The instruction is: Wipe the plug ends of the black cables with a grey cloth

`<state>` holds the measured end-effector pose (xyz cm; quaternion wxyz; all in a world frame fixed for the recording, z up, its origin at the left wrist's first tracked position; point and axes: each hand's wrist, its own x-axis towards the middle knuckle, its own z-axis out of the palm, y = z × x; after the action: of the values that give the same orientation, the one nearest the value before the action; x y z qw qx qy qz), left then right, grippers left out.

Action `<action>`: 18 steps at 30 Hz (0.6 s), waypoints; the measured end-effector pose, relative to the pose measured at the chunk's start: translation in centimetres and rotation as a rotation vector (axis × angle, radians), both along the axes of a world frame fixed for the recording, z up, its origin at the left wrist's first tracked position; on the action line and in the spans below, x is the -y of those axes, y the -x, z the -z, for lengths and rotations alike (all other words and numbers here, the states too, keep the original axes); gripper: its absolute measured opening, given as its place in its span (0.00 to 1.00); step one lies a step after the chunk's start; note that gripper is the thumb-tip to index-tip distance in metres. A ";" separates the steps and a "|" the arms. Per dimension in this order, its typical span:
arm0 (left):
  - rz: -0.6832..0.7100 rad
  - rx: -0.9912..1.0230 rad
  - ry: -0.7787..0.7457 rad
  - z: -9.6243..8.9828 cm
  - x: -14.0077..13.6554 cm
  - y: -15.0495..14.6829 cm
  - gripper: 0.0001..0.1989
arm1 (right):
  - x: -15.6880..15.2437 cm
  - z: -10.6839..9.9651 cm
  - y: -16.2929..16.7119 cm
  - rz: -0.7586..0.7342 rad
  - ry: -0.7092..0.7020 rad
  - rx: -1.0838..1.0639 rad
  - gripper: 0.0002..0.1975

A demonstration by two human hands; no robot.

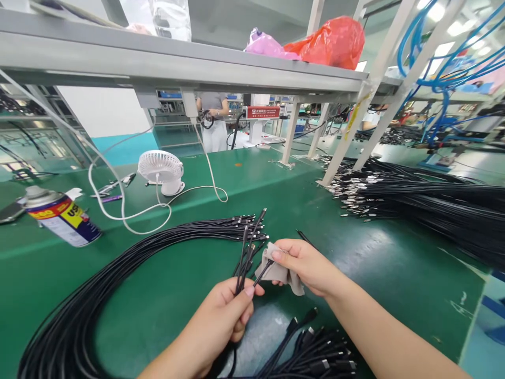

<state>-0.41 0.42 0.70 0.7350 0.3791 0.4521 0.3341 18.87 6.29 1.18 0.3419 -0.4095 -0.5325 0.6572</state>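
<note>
My left hand [231,310] is closed around several black cables [243,260], whose metal-tipped plugs point up and away from me. One of these cables angles right, its plug end at the cloth. A light grey cloth [278,269] is pinched in my right hand [305,263], folded about that plug end, which it partly hides. Behind my hands lies a long curved bundle of black cables [158,239], with its plugs gathered near the middle of the table. Another heap of black cable ends [311,350] lies just in front of me.
A spray can [63,216], a small white fan [161,171] and a looping white cord [130,218] occupy the left of the green table [394,295]. A large cable pile [426,197] lies at right. Overhead runs a metal shelf [197,66]. A person [213,118] stands beyond.
</note>
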 end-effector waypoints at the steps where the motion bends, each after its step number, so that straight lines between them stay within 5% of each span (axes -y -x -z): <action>1: 0.003 -0.001 0.002 0.0 0.0 0.0 0.29 | 0.0 0.0 0.0 0.004 0.007 0.001 0.23; 9: 0.007 0.001 -0.006 -0.2 0.1 -0.1 0.28 | 0.0 0.5 0.3 -0.010 0.005 -0.039 0.23; 18: -0.007 0.041 0.006 -1.5 0.2 -0.2 0.30 | 0.6 -1.4 1.2 0.109 -0.061 0.007 0.27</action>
<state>-0.18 0.17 2.17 0.7440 0.3684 0.4392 0.3433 17.63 5.69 2.58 0.3876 -0.4294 -0.5303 0.6198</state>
